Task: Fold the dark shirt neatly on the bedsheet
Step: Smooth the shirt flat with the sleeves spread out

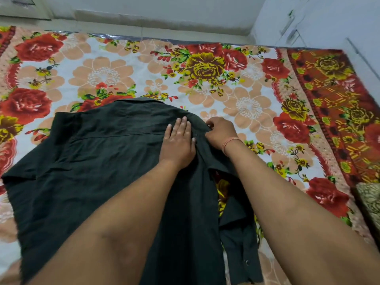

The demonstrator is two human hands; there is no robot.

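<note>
The dark shirt [88, 161] lies spread on the floral bedsheet [127, 66], collar pointing away from me and a sleeve reaching out to the left. My left hand [178, 144] rests flat on the cloth near the right shoulder, fingers together. Just to its right, my right hand [221, 132] pinches the shirt's right edge between curled fingers; an orange thread band circles that wrist. A button placket strip [242, 262] trails down at the lower right, partly under my right forearm. Both forearms hide much of the shirt's lower half.
The bedsheet's red patterned border [333, 112] runs along the right side. A pale wall [164, 15] lies beyond the far edge of the bed, and a white cupboard [308, 23] stands at the upper right. A beige patterned cloth [370, 198] shows at the right edge.
</note>
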